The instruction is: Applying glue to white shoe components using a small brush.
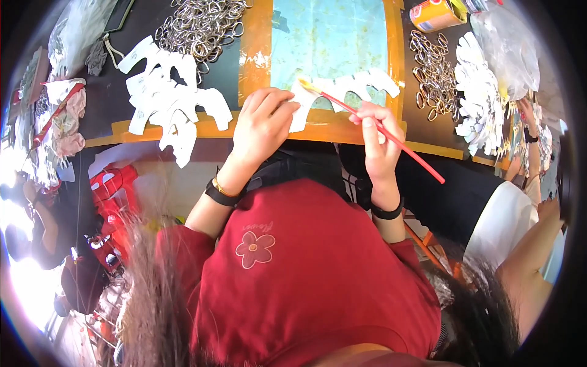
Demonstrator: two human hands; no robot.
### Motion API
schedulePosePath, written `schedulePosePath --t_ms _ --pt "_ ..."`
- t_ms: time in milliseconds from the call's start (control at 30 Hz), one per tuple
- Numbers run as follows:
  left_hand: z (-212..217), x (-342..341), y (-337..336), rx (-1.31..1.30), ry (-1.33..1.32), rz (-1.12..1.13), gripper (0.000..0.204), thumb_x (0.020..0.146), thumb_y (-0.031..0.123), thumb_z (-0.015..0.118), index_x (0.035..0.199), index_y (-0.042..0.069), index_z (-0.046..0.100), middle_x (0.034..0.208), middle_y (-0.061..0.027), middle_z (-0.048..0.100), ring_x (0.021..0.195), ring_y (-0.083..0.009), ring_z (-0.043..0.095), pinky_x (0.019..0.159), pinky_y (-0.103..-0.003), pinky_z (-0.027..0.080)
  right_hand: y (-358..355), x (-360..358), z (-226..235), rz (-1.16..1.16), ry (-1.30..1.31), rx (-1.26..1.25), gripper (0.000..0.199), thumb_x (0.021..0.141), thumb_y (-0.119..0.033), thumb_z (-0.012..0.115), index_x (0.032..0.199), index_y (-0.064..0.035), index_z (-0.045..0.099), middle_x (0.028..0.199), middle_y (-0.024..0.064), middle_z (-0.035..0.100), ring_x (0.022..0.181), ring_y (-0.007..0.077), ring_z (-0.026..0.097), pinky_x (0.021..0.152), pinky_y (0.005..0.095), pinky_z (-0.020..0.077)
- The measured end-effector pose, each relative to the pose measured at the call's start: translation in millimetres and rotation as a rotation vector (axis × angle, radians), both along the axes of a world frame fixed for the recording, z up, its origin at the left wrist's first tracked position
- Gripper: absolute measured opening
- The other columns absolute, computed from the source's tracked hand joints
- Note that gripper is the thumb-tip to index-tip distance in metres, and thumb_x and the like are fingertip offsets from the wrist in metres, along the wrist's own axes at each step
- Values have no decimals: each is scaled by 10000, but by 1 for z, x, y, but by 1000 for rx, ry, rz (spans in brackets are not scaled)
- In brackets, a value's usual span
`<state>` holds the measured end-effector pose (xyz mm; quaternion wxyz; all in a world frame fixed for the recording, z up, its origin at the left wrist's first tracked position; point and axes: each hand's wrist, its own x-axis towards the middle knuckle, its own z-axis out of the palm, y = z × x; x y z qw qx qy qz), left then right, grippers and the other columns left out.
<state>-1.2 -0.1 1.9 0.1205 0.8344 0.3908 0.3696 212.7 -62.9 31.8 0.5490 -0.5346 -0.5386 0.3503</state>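
My left hand [262,125] presses down on a white cut-out paper shape [350,85] that lies on a light blue board [330,37] with an orange border. My right hand [377,139] grips a thin red paintbrush [391,136]; its yellowish tip [304,82] touches the left part of the paper shape. Both wrists wear black bands.
A pile of white cut-outs [166,98] lies left of the board, with metal rings [199,24] behind it. More rings [431,70], stacked white cut-outs [480,101] and an orange tub [435,13] are at right. Another person [526,232] sits to my right. A red stool [113,186] stands below left.
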Motion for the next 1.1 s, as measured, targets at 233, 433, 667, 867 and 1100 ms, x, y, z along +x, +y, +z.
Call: schedulePosePath --t_ms 233,433,667,867,1100 --pt "-1 0 -1 12 -7 -6 176 704 -37 678 841 73 679 936 -39 651 893 -241 625 760 -359 502 -1 0 4 -65 37 -63 83 937 -34 522 932 6 594 820 93 656 789 145 602 932 357 459" --pt "-2 0 1 18 1 -5 169 706 -33 678 835 75 673 934 -36 650 886 -239 623 755 -358 502 -3 4 6 29 -106 49 79 939 -30 530 942 -3 605 816 81 659 794 149 615 1038 422 395" --pt "-2 1 2 25 -14 -2 170 703 -31 683 831 80 676 928 -33 650 882 -235 624 744 -360 503 0 5 5 4 -141 87 75 907 -9 531 901 -5 606 812 68 652 800 170 620 1012 440 423" --pt "-2 0 2 19 0 2 178 697 -37 688 831 81 681 925 -28 651 882 -232 624 741 -356 502 6 0 6 -2 -206 75 69 893 3 541 874 -6 607 810 88 652 776 200 633 1009 463 435" --pt "0 -1 1 11 -4 9 170 705 -34 685 833 78 681 929 -31 656 875 -242 621 737 -355 498 7 1 4 44 -198 101 75 900 -1 538 881 -7 610 809 92 652 760 188 624 1003 466 437"
